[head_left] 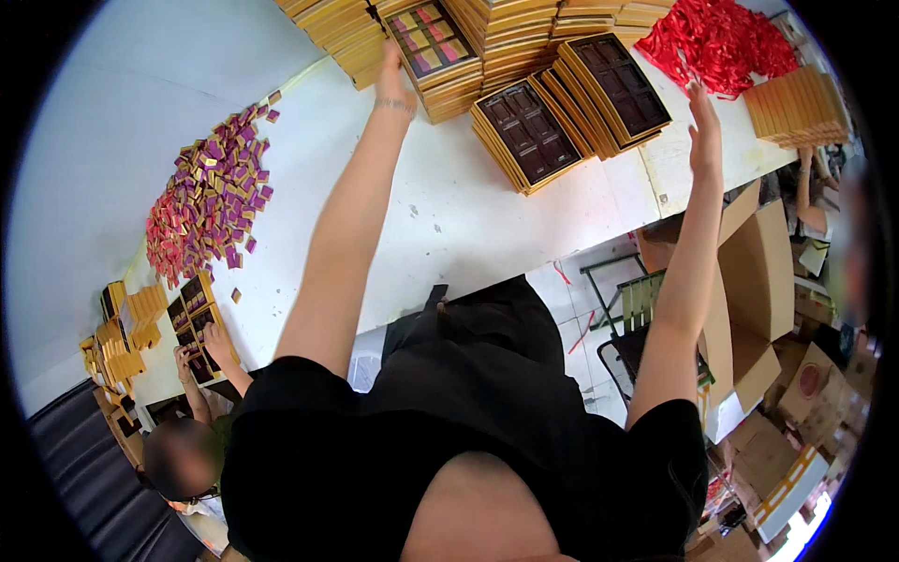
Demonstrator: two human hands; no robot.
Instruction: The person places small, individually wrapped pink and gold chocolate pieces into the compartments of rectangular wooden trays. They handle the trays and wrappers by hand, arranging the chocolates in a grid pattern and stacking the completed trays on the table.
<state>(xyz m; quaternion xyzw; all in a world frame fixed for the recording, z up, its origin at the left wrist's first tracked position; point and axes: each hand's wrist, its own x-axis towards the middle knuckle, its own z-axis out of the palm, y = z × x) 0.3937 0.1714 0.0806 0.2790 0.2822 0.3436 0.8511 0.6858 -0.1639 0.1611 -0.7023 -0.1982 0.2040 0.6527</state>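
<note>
My left hand [393, 82] is stretched out flat at the left side of a stack of gold-edged boxes. The top box [433, 42] there is filled with small pink, gold and purple wrapped pieces. I cannot tell whether my palm presses on the stack. Nearer me and to its right stand stacked open boxes with dark, empty compartment trays [530, 131], and beside them another leaning stack [618, 89]. My right hand [704, 131] is held over the table's right part with its fingers straight and nothing in it. A heap of red ribbons [716, 47] lies just beyond it.
A pile of purple, gold and pink wrapped pieces [220, 192] covers the table's left part. Another person's hands [215, 345] work at a box on the far left. Gold boxes [796, 108] stand at right. Open cartons [754, 272] and a green chair [641, 300] are below the edge.
</note>
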